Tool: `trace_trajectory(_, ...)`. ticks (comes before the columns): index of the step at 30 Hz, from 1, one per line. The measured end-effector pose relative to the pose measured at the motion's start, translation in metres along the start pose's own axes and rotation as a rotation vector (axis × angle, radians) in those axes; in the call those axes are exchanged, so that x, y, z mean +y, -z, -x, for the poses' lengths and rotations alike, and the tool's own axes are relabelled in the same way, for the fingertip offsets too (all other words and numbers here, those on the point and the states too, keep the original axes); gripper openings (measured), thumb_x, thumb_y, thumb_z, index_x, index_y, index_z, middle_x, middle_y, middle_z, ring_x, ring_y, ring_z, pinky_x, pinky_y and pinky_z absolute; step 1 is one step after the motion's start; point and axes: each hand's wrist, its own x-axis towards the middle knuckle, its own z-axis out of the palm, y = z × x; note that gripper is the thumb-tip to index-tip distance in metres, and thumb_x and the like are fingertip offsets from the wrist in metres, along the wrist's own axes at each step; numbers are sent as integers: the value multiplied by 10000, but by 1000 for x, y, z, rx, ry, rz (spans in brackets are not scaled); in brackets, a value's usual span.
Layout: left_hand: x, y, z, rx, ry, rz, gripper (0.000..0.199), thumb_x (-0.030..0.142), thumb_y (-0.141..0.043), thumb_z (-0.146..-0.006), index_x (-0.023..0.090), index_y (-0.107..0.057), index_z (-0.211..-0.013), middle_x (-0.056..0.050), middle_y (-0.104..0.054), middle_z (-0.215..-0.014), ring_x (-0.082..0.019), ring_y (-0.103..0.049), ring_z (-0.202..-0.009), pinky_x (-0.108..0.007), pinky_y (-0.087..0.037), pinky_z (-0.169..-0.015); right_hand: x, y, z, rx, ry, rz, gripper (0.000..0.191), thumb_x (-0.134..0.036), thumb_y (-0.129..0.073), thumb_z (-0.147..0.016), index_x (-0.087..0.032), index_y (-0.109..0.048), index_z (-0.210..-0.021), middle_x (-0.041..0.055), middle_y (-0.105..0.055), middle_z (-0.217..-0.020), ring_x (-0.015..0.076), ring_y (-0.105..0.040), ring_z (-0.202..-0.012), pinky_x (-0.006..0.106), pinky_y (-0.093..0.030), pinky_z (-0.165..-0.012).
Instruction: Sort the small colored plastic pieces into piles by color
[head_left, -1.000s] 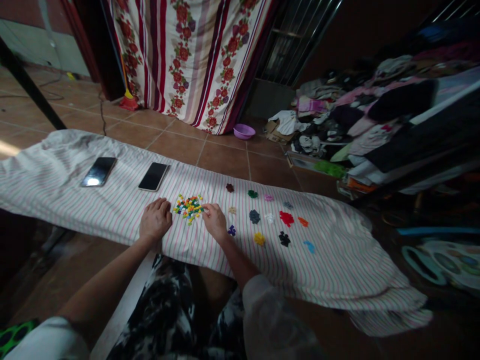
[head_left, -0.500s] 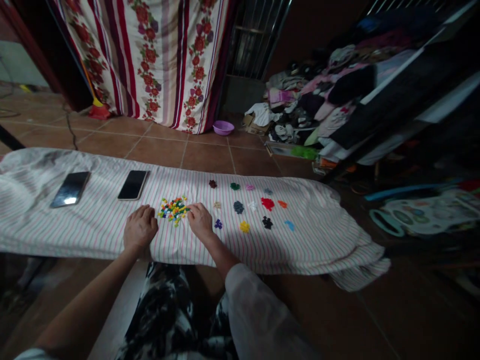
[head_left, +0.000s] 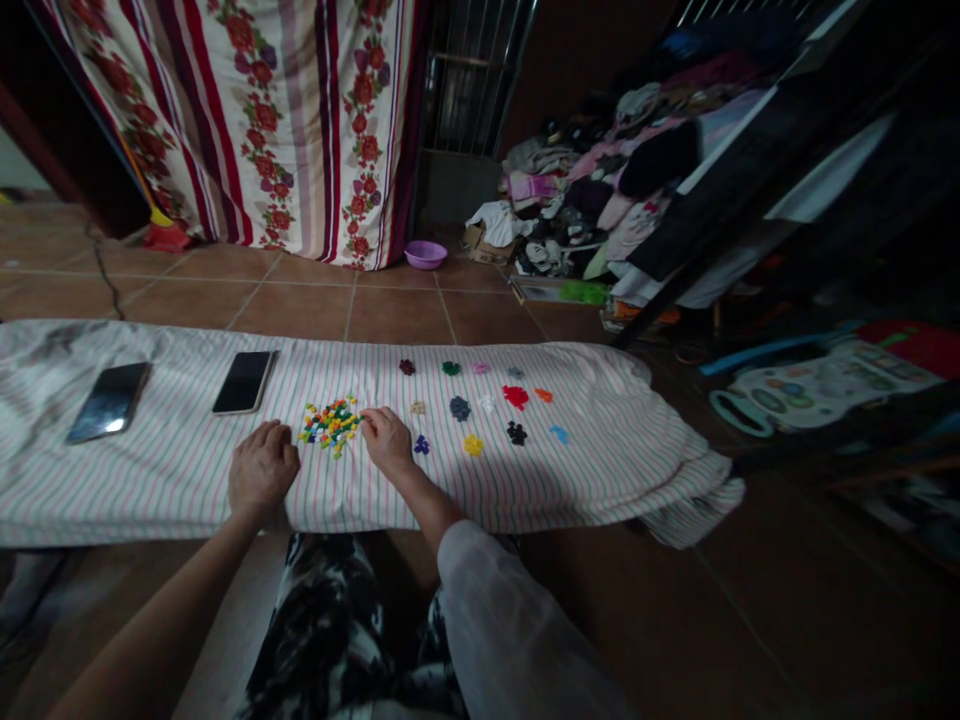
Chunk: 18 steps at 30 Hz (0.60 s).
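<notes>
A mixed pile of small coloured plastic pieces (head_left: pixel 328 425), mostly yellow, green, orange and white, lies on the striped cloth. At its right edge is my right hand (head_left: pixel 386 438), thumb and fingertips pinched together; whatever lies between them is too small to name. My left hand (head_left: pixel 262 467) rests palm down on the cloth left of the pile, fingers loosely laid out, holding nothing. To the right sit small single-colour heaps, among them a purple heap (head_left: pixel 421 445), a yellow heap (head_left: pixel 472 444), a dark grey heap (head_left: pixel 460 407), a red heap (head_left: pixel 515 397) and a black heap (head_left: pixel 517 432).
Two phones, one dark phone (head_left: pixel 109 402) and another phone (head_left: pixel 244 382), lie left on the striped cloth (head_left: pixel 585 490). Beyond are a purple basin (head_left: pixel 425 255), a floral curtain (head_left: pixel 300 130) and piled clothes (head_left: pixel 585 190). A toy-like board (head_left: pixel 802 395) stands right.
The view has turned slightly to the right, so everything sits further left. My right hand stays by the pile's right edge, and my left hand keeps its place on the cloth.
</notes>
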Motion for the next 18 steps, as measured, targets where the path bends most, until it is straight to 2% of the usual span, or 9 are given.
trace_trajectory(8, -2, -2, 0, 12, -9, -31, 320, 252, -407, -867, 167, -621, -1089, -150, -654, -1223, -283, -588, -1173, -445, -454, -974, 5, -3, -2, 68, -46, -155, 170, -189, -547, -883, -232, -649, -1010, 24, -727, -984, 158, -673, -889, 256, -492, -818)
trace_trajectory(12, -4, -4, 0, 18, -23, -50, 325, 250, -420, -858, 141, -631, -1079, -151, -661, -1226, -295, -594, -1176, -449, -461, -979, 6, -6, -3, 165, -90, -278, 145, -224, -548, -869, -232, -653, -969, 17, -740, -922, 155, -693, -836, 249, -516, -777)
trace_trajectory(15, -5, -6, 0, 20, -20, -56, 336, 251, -413, -863, 130, -632, -1088, -158, -663, -1220, -299, -596, -1176, -449, -466, -974, 9, -1, -6, 253, -158, -403, 154, -272, -534, -869, -218, -647, -960, 21, -736, -858, 155, -702, -781, 250, -540, -749)
trace_trajectory(18, -5, -7, 0, 29, -29, -53, 329, 251, -413, -867, 134, -634, -1082, -155, -663, -1217, -298, -595, -1174, -446, -465, -975, 19, 12, -12, 268, -192, -483, 202, -333, -505, -887, -220, -631, -997, 14, -724, -812, 156, -702, -746, 256, -558, -707)
